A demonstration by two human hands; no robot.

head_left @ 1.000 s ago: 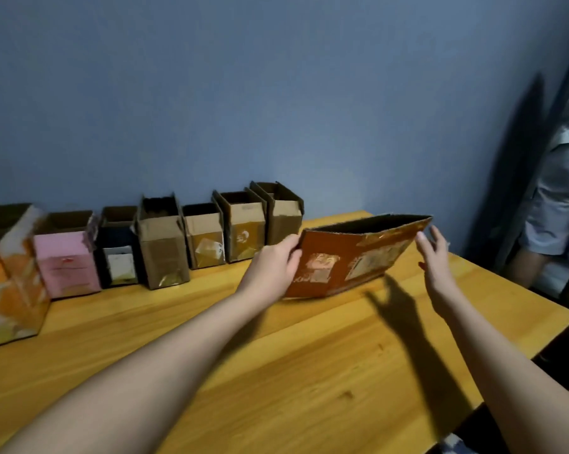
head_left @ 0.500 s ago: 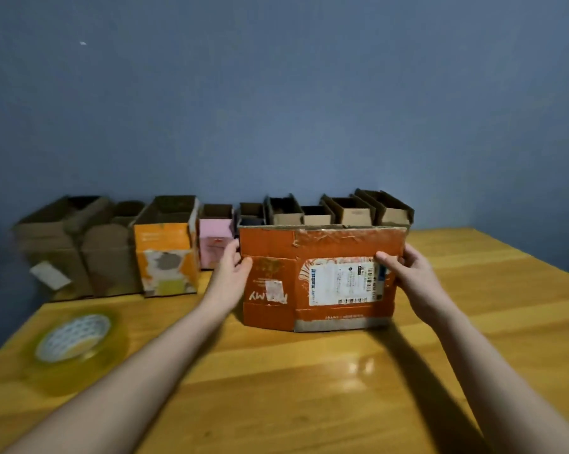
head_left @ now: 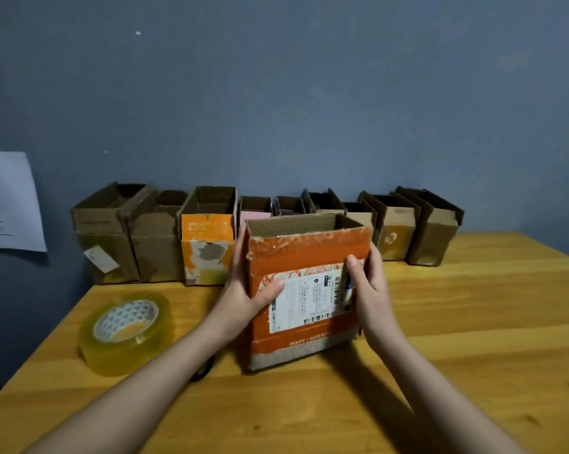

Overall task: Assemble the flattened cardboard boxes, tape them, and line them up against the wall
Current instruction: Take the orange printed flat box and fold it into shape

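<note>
Orange box (head_left: 306,290) (open-topped) between left hand (head_left: 244,290) and right hand (head_left: 368,283); tape roll (head_left: 126,332) nearby

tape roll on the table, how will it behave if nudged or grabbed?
The tape roll lies flat on the table, so it will probably slide rather than roll. It looks thick and full, likely heavy for its size. Its glossy side may be slippery; gripping through the core seems safer.

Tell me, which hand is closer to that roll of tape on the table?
The left. The left hand grips the orange box's left side, facing the tape roll. The right hand grips the far side, beyond the box.
</note>
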